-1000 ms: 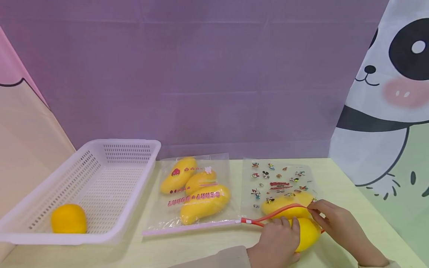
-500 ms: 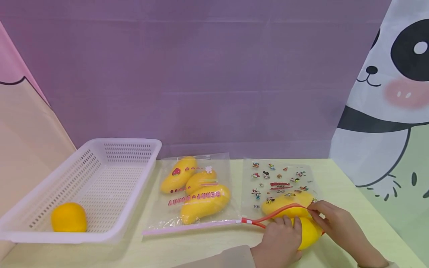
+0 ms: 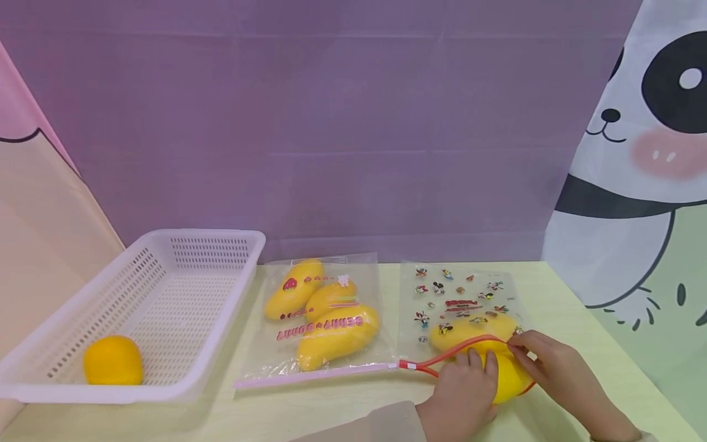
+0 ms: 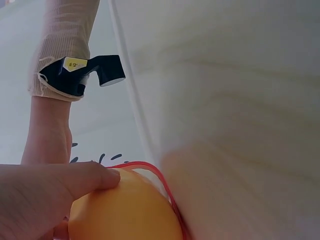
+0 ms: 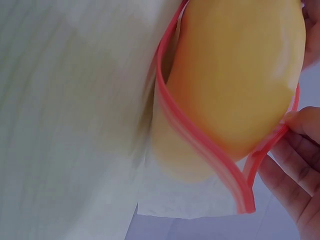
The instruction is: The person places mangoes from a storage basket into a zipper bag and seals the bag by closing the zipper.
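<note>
On the right of the head view lies a clear zip bag (image 3: 414, 307) with cartoon prints and a red zip edge (image 3: 454, 350). One yellow mango (image 3: 450, 334) is inside it. My left hand (image 3: 461, 393) grips a second mango (image 3: 510, 380) at the bag's mouth, its thumb (image 4: 100, 181) along the fruit in the left wrist view. With thumb and fingers my right hand (image 3: 560, 368) pinches the upper zip edge and holds the mouth apart. In the right wrist view, this mango (image 5: 235, 75) sits partly within the red-rimmed opening.
Left of that bag lies another clear bag (image 3: 254, 350) with a pink zip edge, several mangoes (image 3: 342, 337) inside. A white perforated basket (image 3: 182, 307) stands at the far left with one orange-yellow fruit (image 3: 113, 361) in it. A purple cloth (image 3: 353, 135) hangs behind the table.
The gripped mango has moved a little away from me, deeper into the bag's mouth. My left hand has shifted slightly right and forward with it; the right hand stays put.
</note>
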Tool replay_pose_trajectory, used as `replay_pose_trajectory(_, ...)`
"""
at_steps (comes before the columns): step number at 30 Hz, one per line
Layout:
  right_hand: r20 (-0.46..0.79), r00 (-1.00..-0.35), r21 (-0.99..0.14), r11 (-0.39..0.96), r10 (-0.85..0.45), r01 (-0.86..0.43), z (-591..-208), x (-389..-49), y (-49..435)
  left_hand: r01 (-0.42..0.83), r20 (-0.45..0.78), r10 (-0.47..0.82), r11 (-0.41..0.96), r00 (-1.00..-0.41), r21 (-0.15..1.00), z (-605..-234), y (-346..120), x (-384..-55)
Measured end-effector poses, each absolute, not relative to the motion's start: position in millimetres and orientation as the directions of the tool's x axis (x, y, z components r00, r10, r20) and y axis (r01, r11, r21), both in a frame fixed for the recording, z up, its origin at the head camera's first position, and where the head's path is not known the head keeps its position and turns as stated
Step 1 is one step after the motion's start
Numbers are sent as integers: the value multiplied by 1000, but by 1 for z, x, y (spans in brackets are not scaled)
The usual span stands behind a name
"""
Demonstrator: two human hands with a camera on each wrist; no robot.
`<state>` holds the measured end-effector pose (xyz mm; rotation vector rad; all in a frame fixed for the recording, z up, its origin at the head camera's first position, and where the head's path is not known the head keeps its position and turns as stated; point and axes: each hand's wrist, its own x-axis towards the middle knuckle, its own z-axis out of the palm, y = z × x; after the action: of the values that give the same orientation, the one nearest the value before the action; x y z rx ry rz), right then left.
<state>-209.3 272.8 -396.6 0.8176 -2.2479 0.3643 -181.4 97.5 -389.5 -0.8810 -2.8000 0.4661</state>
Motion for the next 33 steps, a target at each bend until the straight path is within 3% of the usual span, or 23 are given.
replay_pose_trajectory(7,738,-504,-14,737,-448,-675,-397,-212,271,504,84,561,791,-824,-346,-391,101,-183)
replay_pose_trajectory(16,741,-510,-36,734,-436,-679,-393,-212,270,432,107,490,837,-865,-336,-396,108,-184)
replay_pose_trajectory(24,758,-483,-28,718,-438,-695,-392,-213,269,406,155,485,837,-861,-366,-398,111,-188)
replay_pose_trajectory(33,764,-476,-24,719,-436,-695,-391,-212,267,378,100,426,871,-899,-312,-398,120,-200)
